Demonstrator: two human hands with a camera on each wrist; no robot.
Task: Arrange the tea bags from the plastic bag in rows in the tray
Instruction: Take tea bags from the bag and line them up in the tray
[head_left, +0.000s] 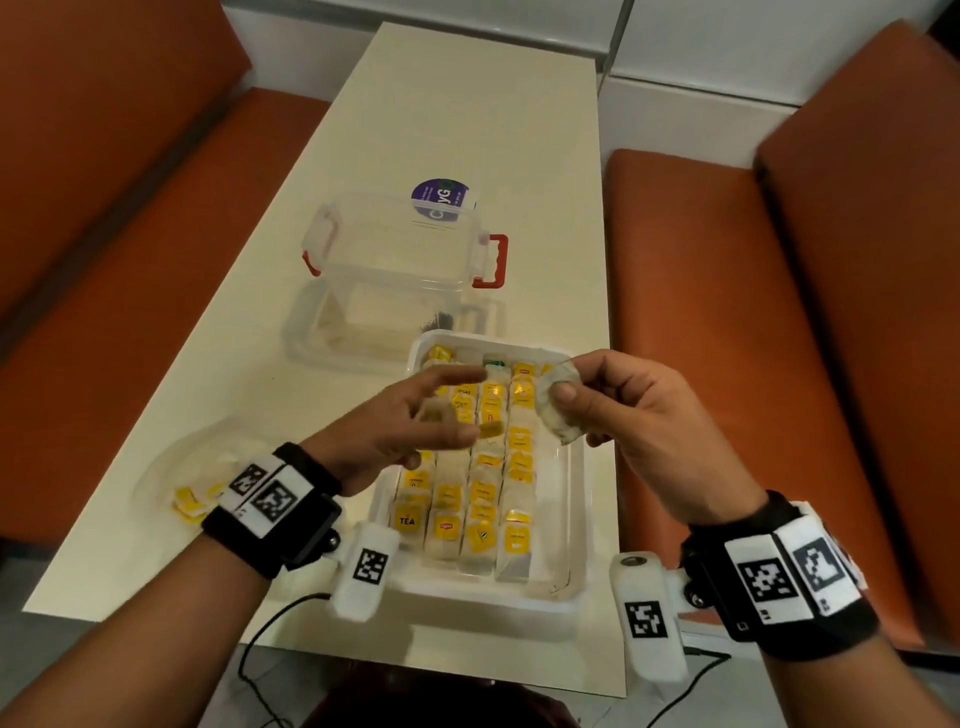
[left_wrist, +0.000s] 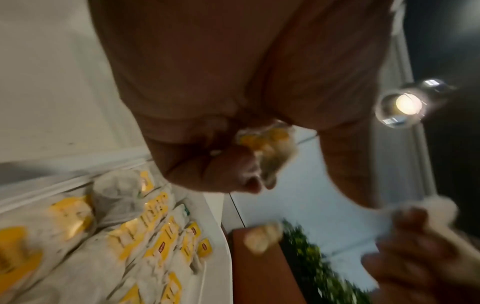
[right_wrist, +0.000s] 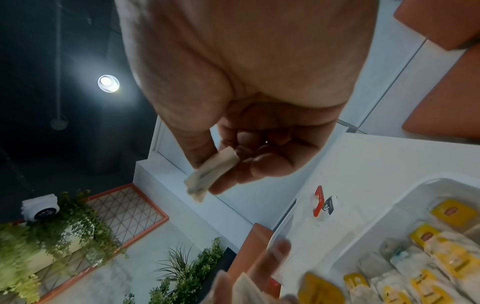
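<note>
My right hand (head_left: 618, 410) pinches a tea bag (head_left: 561, 402); beyond it a clear tub (head_left: 400, 249); below, tray (head_left: 576, 499) tags reading "TEA"; my left hand (head_left: 410, 421) grips another, fingers partly spread

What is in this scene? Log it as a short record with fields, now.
tray: white, on the table, four rows of tea bags, rightmost strip bare
right hand: pinches one tea bag above the tray
left hand: over the rows, holds a tea bag; grip blurred
plastic bag: left of the tray, some yellow-tagged bags inside
clear container: behind the tray
</note>
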